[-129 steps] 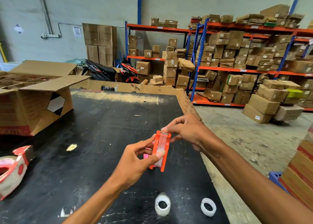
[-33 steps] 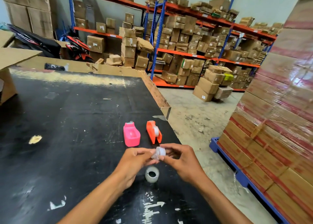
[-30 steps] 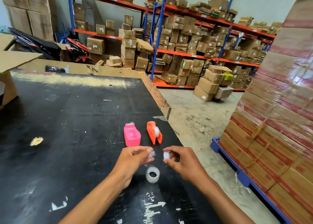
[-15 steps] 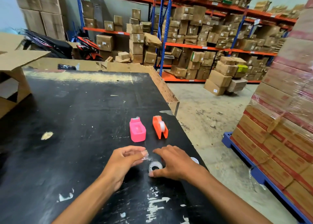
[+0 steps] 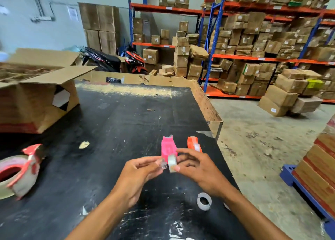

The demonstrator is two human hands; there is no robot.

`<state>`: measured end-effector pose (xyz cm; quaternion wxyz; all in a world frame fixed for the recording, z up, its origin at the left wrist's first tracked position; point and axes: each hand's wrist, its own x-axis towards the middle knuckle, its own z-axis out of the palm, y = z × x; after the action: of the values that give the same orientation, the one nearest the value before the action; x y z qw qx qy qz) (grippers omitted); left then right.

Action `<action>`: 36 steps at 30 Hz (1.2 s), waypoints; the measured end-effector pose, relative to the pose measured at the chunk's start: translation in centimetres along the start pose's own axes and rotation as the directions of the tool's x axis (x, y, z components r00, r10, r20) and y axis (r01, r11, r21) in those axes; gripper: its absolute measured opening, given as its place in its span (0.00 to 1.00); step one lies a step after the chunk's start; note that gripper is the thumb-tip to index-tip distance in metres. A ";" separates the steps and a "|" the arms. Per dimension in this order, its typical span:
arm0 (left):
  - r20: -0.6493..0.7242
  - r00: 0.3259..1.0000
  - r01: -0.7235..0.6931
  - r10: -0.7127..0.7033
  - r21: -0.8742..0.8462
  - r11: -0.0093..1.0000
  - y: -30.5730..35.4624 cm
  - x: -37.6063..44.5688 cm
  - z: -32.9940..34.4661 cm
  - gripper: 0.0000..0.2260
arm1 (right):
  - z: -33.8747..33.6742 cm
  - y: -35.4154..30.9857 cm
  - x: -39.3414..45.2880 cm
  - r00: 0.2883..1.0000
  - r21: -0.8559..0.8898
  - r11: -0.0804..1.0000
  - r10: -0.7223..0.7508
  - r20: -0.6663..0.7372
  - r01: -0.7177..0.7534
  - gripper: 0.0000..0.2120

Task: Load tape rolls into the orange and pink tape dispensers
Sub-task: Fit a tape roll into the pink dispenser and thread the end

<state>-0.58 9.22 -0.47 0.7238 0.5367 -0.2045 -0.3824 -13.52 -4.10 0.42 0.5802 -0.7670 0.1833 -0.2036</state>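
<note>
The pink dispenser (image 5: 168, 147) and the orange dispenser (image 5: 194, 144) stand side by side on the black table (image 5: 117, 123); a tape roll sits inside the orange one. Just in front of them my right hand (image 5: 197, 169) pinches a small clear tape roll (image 5: 171, 163) held above the table. My left hand (image 5: 139, 172) holds a small clear plastic piece (image 5: 163, 165) right beside that roll. Another clear tape roll (image 5: 204, 201) lies flat on the table by my right wrist.
A big red and white tape gun (image 5: 20, 169) lies at the table's left edge. An open cardboard box (image 5: 36, 98) stands at the far left. The table's right edge drops to the concrete floor, where wrapped cartons on a blue pallet (image 5: 297, 178) stand.
My right hand has picked the tape roll up off the table and raised it beside my left hand's clear piece. The view has swung left, bringing the tape gun into sight.
</note>
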 end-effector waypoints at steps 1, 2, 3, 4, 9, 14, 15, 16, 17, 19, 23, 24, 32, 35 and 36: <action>0.001 1.000 -0.020 0.020 0.006 1.000 -0.1 -0.2 0.1 0.06 | 0.2 0.0 0.0 0.999 0.017 1.000 -0.015 0.029 0.014 0.20; 0.003 0.999 -0.047 0.047 0.010 0.999 -0.2 -0.4 0.3 0.06 | 0.5 0.0 0.0 0.998 0.026 0.999 -0.034 0.051 0.032 0.19; 0.003 0.997 -0.075 0.075 0.023 0.997 -0.2 -0.5 0.4 0.06 | 0.6 0.0 0.0 0.997 0.025 0.998 -0.056 0.062 0.054 0.18; -0.001 0.995 -0.101 0.101 0.049 0.994 -0.1 -0.6 0.6 0.06 | 0.7 0.0 0.0 0.995 0.014 0.997 -0.080 0.068 0.079 0.18; -0.011 0.980 -0.194 0.200 0.178 0.965 -0.1 -0.7 1.4 0.07 | -0.3 0.1 0.0 0.973 -0.145 0.962 -0.225 0.061 0.231 0.19; 0.018 0.974 -0.223 0.225 0.205 0.953 -0.1 -0.7 1.5 0.07 | -1.3 -0.6 0.4 0.944 -0.229 0.920 -0.286 0.164 0.319 0.18; 0.044 0.975 -0.222 0.217 0.203 0.954 0.0 -0.8 1.4 0.07 | -1.4 -0.5 0.4 0.944 -0.216 0.924 -0.281 0.170 0.314 0.18; 0.075 0.975 -0.220 0.209 0.209 0.953 0.1 -0.8 1.3 0.08 | -1.5 -0.5 0.3 0.945 -0.199 0.930 -0.279 0.171 0.310 0.19; 0.100 0.974 -0.219 0.201 0.220 0.951 0.2 -0.8 1.2 0.09 | -1.6 -0.5 0.3 0.944 -0.186 0.932 -0.281 0.173 0.311 0.19; 0.121 0.972 -0.226 0.203 0.219 0.949 0.3 -0.7 1.2 0.10 | -1.7 -0.5 0.2 0.940 -0.182 0.926 -0.303 0.160 0.329 0.19; 0.103 0.970 -0.236 0.220 0.176 0.956 0.5 -0.3 1.3 0.12 | -1.5 -0.6 0.3 0.930 -0.196 0.909 -0.353 0.105 0.368 0.20; 0.122 0.967 -0.241 0.222 0.177 0.954 0.6 -0.3 1.1 0.12 | -1.4 -0.6 0.2 0.928 -0.186 0.910 -0.355 0.113 0.370 0.20; 0.052 0.976 -0.216 0.211 0.098 0.972 1.1 -0.5 2.0 0.08 | -1.6 -0.9 0.4 0.908 -0.253 0.873 -0.410 0.082 0.417 0.21; 0.005 0.988 -0.153 0.153 0.077 0.985 1.0 -1.1 2.9 0.08 | -1.7 -1.0 0.7 0.884 -0.388 0.801 -0.458 0.093 0.456 0.21; 0.020 0.985 -0.172 0.171 0.144 0.974 1.0 -1.3 3.2 0.08 | -1.7 -1.0 0.8 0.874 -0.436 0.768 -0.475 0.104 0.470 0.21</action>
<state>-3.35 8.36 1.71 0.7123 0.5669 -0.2801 -0.3045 -13.64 -5.65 1.84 0.3166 -0.8995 0.0298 -0.2997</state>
